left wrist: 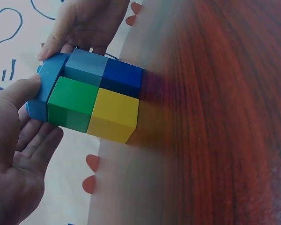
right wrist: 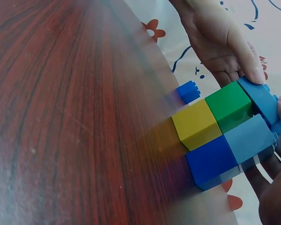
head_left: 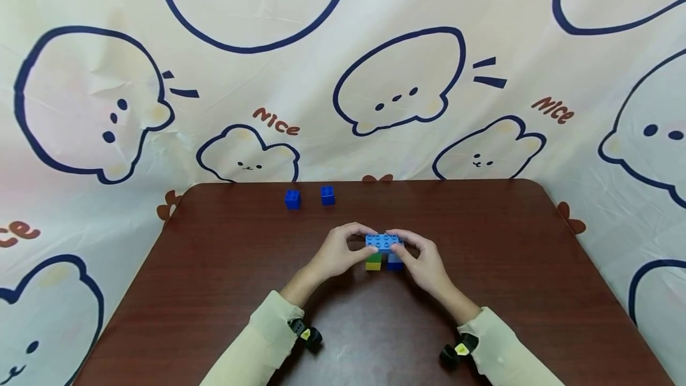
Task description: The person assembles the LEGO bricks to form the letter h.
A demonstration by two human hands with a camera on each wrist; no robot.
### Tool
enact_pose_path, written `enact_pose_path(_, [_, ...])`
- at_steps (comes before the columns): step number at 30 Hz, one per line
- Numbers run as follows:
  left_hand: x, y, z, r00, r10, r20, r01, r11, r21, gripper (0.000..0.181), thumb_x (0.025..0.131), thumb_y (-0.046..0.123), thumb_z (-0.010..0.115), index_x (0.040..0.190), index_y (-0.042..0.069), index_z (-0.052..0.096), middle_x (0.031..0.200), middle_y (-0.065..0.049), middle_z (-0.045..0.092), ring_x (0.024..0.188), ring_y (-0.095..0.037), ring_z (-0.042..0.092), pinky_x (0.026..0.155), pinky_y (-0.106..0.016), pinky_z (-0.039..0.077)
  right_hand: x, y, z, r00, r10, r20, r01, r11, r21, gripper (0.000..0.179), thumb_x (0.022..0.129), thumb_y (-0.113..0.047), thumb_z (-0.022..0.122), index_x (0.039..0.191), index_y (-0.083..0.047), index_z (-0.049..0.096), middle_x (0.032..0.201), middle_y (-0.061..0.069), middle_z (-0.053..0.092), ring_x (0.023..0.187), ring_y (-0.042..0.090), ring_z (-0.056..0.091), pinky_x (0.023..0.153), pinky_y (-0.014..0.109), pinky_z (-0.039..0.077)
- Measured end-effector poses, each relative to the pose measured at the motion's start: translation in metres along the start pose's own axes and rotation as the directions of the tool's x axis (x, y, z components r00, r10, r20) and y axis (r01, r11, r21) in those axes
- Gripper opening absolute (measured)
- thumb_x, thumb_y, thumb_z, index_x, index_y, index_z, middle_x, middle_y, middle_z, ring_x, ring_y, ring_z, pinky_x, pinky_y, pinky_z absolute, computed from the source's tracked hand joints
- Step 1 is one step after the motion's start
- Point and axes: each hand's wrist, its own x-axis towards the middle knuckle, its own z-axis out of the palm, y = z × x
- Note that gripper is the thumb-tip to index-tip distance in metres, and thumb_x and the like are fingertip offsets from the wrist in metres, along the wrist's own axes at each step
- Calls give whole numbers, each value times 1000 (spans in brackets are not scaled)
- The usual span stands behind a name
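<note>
"What's filling the room around the grip?"

"A pale cloth (head_left: 311, 153) is hanging beyond the hands and off to both sides of them, showing blue-outlined cartoon animals and the red word 'Nice'."

"And under the grip?"

"A dark reddish-brown wooden table (head_left: 214, 279) is stretching below it and well out to its left and right. Light is gleaming on the wood at the near side of the hands."

"What's reaching in?"

"A pale left sleeve (head_left: 252, 338) and a pale right sleeve (head_left: 509, 344) are coming in from the near side."

"How are the hands gripping?"

"Narrowly, and together: the left hand (head_left: 339, 250) is pinching the left end of a long blue brick (head_left: 382, 244), and the right hand (head_left: 425, 262) is pinching its right end. Both thumbs are pressing its near side."

"So where's that brick lying?"

"Right between the two hands, its studs facing up. Below its left end, a green brick (left wrist: 72, 103) is sitting on a yellow brick (left wrist: 113, 115); below its right end, a light blue brick (left wrist: 86, 65) is sitting on a dark blue brick (left wrist: 123, 77). Whether the long one is fitting fully down, I can't tell."

"Anything smaller?"

"Two small blue bricks (head_left: 327, 195) are standing beyond the grip, to its left, near each other."
</note>
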Motion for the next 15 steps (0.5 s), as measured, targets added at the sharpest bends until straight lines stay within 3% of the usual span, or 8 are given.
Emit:
enact_pose_path(7, [0,-1,2,1000,-1,3,1,1000,-10,28,91,14,78,118,7,72,113,-6,70,107,-24,65,98,-50,52,1,-1,-12,995,14,101,-7,998,-63,33,100,-15,66,133,-10,67,127,6,69,108,17,65,94,42,55])
enact_pose_path(12, [-1,-3,2,1000,-12,7,12,1000,-1,28,91,15,79,118,8,72,113,-5,70,107,-24,65,99,-49,53,1,3,-21,978,10,206,12,994,-106,47,96,-10,71,142,-9,60,139,8,62,122,23,61,100,48,51])
enact_pose_path(15, [0,-2,1,1000,-15,3,15,1000,3,28,91,14,79,117,8,72,113,-5,70,106,-23,65,98,-49,53,2,1,-23,973,12,230,14,994,-111,51,95,-7,71,144,-7,58,142,9,60,125,25,60,100,49,50])
